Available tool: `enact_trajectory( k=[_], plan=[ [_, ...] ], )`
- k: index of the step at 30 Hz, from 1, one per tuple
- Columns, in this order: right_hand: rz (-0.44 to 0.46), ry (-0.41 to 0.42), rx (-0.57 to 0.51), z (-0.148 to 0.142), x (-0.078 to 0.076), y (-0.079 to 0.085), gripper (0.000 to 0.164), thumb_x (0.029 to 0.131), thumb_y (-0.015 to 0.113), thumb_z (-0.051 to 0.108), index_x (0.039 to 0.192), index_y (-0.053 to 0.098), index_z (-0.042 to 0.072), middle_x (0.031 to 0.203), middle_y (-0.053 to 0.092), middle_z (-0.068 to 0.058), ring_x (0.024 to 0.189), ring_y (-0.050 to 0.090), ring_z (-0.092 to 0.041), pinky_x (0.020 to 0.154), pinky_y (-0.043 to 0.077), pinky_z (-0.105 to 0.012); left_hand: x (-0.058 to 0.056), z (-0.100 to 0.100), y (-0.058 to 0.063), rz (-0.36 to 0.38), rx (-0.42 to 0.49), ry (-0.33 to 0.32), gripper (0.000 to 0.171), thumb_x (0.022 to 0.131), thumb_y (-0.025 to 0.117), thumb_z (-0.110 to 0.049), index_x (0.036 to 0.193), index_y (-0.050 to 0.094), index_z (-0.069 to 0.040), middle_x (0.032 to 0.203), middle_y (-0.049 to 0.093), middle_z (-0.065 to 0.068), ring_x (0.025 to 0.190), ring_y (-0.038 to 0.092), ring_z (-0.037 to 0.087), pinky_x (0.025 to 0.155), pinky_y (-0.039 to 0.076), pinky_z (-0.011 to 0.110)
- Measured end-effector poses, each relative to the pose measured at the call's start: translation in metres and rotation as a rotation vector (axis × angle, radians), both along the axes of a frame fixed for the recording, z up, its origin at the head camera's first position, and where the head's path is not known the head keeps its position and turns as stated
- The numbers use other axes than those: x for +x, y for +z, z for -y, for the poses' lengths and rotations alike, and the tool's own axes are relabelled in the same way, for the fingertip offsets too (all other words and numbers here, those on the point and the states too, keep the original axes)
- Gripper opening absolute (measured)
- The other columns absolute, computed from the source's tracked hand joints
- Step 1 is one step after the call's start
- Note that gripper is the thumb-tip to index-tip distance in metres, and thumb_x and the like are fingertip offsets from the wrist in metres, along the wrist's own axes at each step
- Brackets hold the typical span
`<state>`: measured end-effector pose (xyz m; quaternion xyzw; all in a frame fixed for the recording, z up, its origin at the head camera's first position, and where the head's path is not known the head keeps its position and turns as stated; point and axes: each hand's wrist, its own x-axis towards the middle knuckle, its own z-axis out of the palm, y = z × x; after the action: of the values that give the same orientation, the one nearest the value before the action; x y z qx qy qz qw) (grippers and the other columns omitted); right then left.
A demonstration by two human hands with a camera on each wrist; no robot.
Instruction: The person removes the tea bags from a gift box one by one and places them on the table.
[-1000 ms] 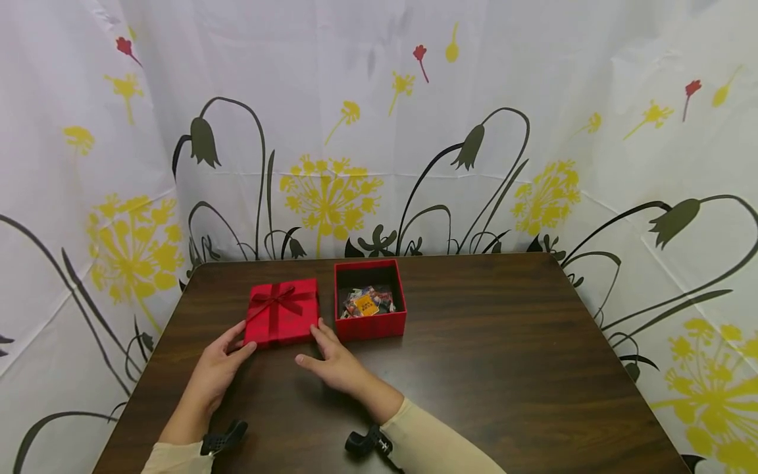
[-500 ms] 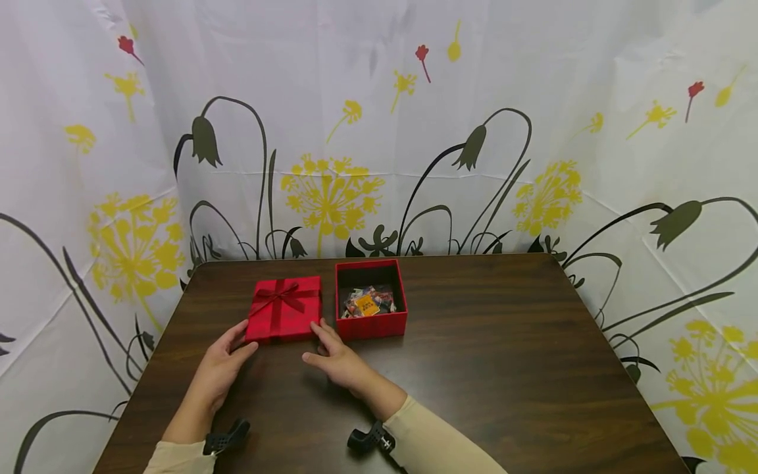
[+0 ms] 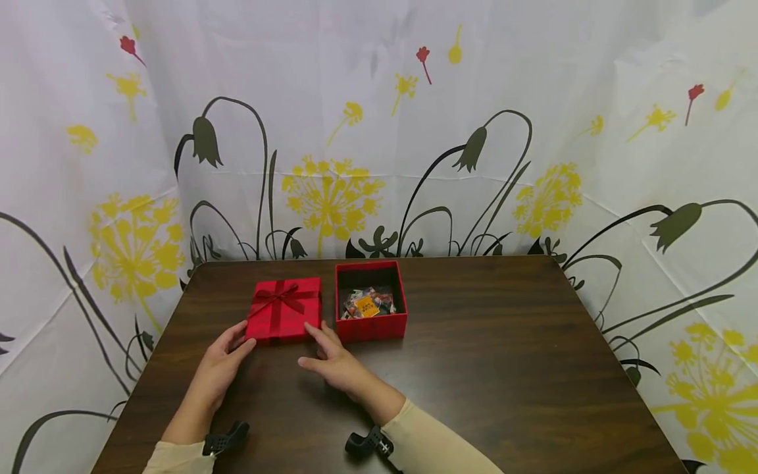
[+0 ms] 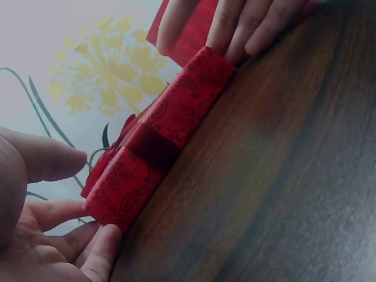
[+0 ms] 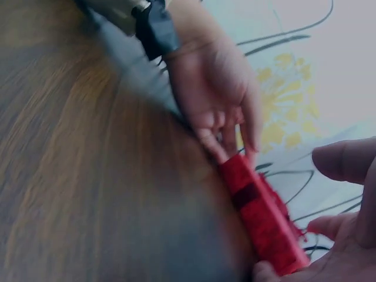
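A flat red gift-box lid (image 3: 290,319), tied with a dark red ribbon and bow, lies on the table in the head view. My left hand (image 3: 213,372) is at its left side, fingers against the near-left corner and thumb lifted apart. At the near-right corner, my right hand (image 3: 340,365) has its index fingertip on the top edge, while its thumb stands away. The left wrist view shows the ribboned front side (image 4: 155,144) of the lid low on the tabletop, between both hands. Fingers of each hand touch opposite ends, without wrapping round it.
Just right of the lid stands an open red box (image 3: 373,327) with a dark inside. Several small printed pieces (image 3: 367,305), one yellow-orange, lie in it. The brown wooden table (image 3: 503,355) ends at the back against a flower-patterned curtain (image 3: 379,99).
The lid has shifted slightly back and right, its edges now squarer to the table. My right index fingertip has slid a little left onto the lid's top edge. The open box stays put.
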<state>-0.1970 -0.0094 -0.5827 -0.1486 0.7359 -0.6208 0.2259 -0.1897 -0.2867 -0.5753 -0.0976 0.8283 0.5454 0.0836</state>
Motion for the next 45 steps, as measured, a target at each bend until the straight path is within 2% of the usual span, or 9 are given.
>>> enact_trajectory(
  k=[3,5,7,10,15,18,24,36,45],
  plan=[
    [-0.018,0.014,0.04,-0.001,0.002,0.01,0.077,0.104,0.074,0.034,0.172,0.036,0.036,0.185,0.008,-0.009,0.165,0.033,-0.033,0.131,0.036,-0.05,0.001,-0.001,0.0,-0.092,-0.071,0.052,0.069,0.114,0.059,-0.038,0.17,0.035,-0.007,0.172,0.041,0.023,0.155,0.043,0.04,0.12,0.045,0.025],
    [-0.035,0.026,0.067,-0.002,0.003,0.018,0.079,0.104,0.074,0.036,0.172,0.034,0.036,0.185,0.009,-0.009,0.165,0.033,-0.033,0.131,0.036,-0.051,0.003,-0.002,-0.001,-0.153,-0.12,0.097,0.063,0.114,0.059,-0.037,0.167,0.042,-0.007,0.168,0.048,0.021,0.15,0.049,0.038,0.102,0.043,0.007],
    [-0.043,0.036,0.083,-0.003,0.004,0.025,0.08,0.104,0.074,0.036,0.173,0.033,0.036,0.184,0.01,-0.009,0.163,0.037,-0.034,0.131,0.036,-0.052,0.005,-0.003,-0.001,-0.208,-0.157,0.134,0.058,0.114,0.059,-0.036,0.163,0.048,-0.007,0.165,0.053,0.02,0.146,0.053,0.036,0.089,0.036,-0.001],
    [-0.055,0.052,0.09,-0.006,0.007,0.035,0.08,0.105,0.073,0.036,0.173,0.031,0.036,0.184,0.012,-0.009,0.163,0.037,-0.032,0.131,0.035,-0.051,0.007,-0.005,0.0,-0.269,-0.169,0.173,0.05,0.114,0.059,-0.031,0.158,0.055,-0.008,0.157,0.059,0.019,0.138,0.057,0.032,0.087,0.036,-0.002],
    [-0.089,0.069,0.065,-0.011,0.01,0.053,0.075,0.105,0.072,0.035,0.171,0.036,0.038,0.18,0.024,-0.005,0.162,0.039,-0.028,0.132,0.035,-0.046,0.007,-0.009,0.008,-0.36,-0.147,0.217,0.042,0.112,0.063,-0.022,0.153,0.062,-0.011,0.143,0.067,0.018,0.11,0.062,-0.002,0.083,0.044,0.002],
    [-0.11,0.062,0.039,-0.016,0.011,0.062,0.07,0.106,0.071,0.033,0.168,0.041,0.036,0.174,0.033,-0.001,0.158,0.044,-0.034,0.131,0.037,-0.044,0.006,-0.016,0.014,-0.395,-0.115,0.205,0.042,0.111,0.064,-0.02,0.153,0.063,-0.013,0.145,0.068,0.016,0.105,0.059,-0.012,0.083,0.047,0.004],
    [-0.099,0.039,-0.072,-0.024,0.012,0.079,0.058,0.107,0.069,0.024,0.162,0.049,0.028,0.166,0.042,-0.003,0.159,0.043,-0.035,0.132,0.035,-0.049,0.008,-0.028,0.029,-0.427,-0.094,0.161,0.04,0.112,0.063,-0.02,0.152,0.063,-0.014,0.154,0.065,0.011,0.122,0.058,-0.004,0.093,0.045,0.002],
    [-0.074,-0.009,-0.114,-0.051,0.001,0.111,0.048,0.11,0.065,0.028,0.157,0.053,0.024,0.159,0.058,-0.005,0.15,0.053,-0.03,0.123,0.047,-0.048,0.0,-0.034,0.049,-0.507,-0.03,0.052,0.041,0.112,0.063,-0.018,0.152,0.061,-0.009,0.151,0.064,0.018,0.124,0.059,-0.003,0.1,0.043,0.001],
    [-0.027,-0.042,-0.263,-0.068,-0.018,0.122,0.046,0.113,0.057,0.017,0.157,0.048,0.006,0.152,0.062,-0.022,0.146,0.059,-0.039,0.124,0.047,-0.05,-0.02,-0.064,0.063,-0.512,0.066,-0.078,0.043,0.112,0.062,-0.02,0.154,0.057,-0.008,0.154,0.06,0.016,0.138,0.059,0.025,0.106,0.044,0.005]
  ],
)
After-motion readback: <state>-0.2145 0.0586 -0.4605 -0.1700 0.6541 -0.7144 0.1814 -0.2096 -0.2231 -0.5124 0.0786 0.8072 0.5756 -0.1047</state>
